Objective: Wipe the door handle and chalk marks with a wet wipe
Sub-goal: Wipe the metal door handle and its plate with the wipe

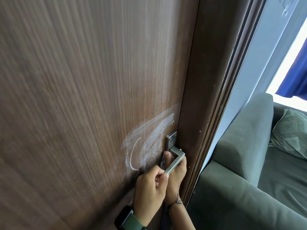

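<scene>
Flanking the door handle (174, 161): chalk marks (149, 140), door frame (204, 97), green sofa (249, 155).

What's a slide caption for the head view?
Both hands, left and right, grip the metal door handle beside white chalk marks.

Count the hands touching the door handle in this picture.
2: the left hand pinches the free end of the door handle; the right hand wraps it from behind.

The chalk marks (149, 140) on the door (83, 97) form no readable words or numbers.
</scene>
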